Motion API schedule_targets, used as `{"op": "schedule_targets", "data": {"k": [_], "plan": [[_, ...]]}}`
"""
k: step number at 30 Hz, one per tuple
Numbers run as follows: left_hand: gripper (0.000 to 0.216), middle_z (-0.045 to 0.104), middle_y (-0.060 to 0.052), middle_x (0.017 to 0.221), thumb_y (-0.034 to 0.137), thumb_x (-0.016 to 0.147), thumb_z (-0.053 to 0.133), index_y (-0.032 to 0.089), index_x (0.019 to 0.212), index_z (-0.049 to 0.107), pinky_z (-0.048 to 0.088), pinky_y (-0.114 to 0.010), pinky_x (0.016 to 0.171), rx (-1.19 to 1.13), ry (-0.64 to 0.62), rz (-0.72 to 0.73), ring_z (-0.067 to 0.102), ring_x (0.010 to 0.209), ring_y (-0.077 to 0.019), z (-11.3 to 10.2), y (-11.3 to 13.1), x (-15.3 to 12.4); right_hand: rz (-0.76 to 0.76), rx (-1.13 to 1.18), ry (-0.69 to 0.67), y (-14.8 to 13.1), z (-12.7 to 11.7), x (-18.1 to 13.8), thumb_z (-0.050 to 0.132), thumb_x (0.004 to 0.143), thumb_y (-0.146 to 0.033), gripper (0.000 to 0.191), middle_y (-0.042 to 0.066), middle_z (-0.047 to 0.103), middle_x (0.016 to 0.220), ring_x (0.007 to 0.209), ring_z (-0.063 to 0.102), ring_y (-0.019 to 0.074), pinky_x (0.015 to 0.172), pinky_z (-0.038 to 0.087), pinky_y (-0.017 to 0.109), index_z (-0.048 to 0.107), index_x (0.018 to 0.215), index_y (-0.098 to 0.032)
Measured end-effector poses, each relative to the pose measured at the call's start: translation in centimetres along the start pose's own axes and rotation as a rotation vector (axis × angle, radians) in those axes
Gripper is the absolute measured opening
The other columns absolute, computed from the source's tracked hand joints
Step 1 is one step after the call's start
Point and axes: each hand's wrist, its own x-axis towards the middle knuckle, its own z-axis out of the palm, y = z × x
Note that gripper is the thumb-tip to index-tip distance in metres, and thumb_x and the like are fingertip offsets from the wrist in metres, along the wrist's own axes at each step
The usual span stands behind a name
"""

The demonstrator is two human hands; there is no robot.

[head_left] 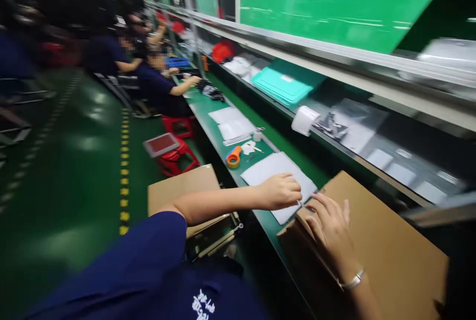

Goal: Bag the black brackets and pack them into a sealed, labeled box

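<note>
My left hand (280,192) reaches across from the left, fingers curled into a closed grip. A thin pale sliver (302,205) shows at its fingertips; its kind is too small to tell. My right hand (330,228), with a silver bracelet (353,279) on the wrist, is over the edge of a large cardboard box (386,240). Its fingertips come together at the other end of the sliver, partly curled, with one finger raised. Beneath and beyond my left hand lie white sheets (277,166) on the green bench (269,222).
Farther along the bench are an orange tape roll (233,157), small white pieces (249,148) and more papers (232,122). A shelf on the right holds teal folders (288,82). Cardboard (184,188) and a red stool (178,157) stand left. Co-workers (159,80) sit beyond.
</note>
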Motion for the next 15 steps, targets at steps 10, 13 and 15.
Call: {"op": "schedule_targets", "data": {"k": [10, 13, 15], "plan": [[0.023, 0.065, -0.007, 0.083, 0.019, 0.093, 0.045, 0.017, 0.076, 0.061, 0.044, -0.034, 0.083, 0.091, 0.022, -0.484, 0.058, 0.081, -0.0184, -9.9, 3.1, -17.9, 0.103, 0.584, 0.059, -12.6, 8.9, -0.4, 0.042, 0.096, -0.046, 0.051, 0.014, 0.05, 0.141, 0.13, 0.046, 0.03, 0.107, 0.034, 0.058, 0.043, 0.141, -0.023], [0.015, 0.065, -0.006, 0.089, 0.026, 0.087, 0.055, 0.017, 0.078, 0.063, 0.046, -0.032, 0.082, -0.294, 0.22, -0.885, 0.06, 0.086, -0.0177, -14.2, 2.6, -26.1, 0.337, 0.888, -0.086, -17.2, 14.0, -0.4, 0.046, 0.092, -0.053, 0.049, 0.015, 0.058, 0.132, 0.124, 0.053, 0.03, 0.106, 0.039, 0.054, 0.057, 0.127, -0.021], [0.017, 0.064, -0.004, 0.082, 0.032, 0.079, 0.063, 0.016, 0.075, 0.063, 0.047, -0.029, 0.075, -0.572, 0.339, -1.158, 0.06, 0.079, -0.0164, -16.8, 2.0, -32.3, 0.434, 1.112, -0.277, -21.7, 18.5, -0.3, 0.053, 0.087, -0.059, 0.053, 0.015, 0.061, 0.128, 0.12, 0.056, 0.0309, 0.104, 0.041, 0.053, 0.061, 0.121, -0.021]]}}
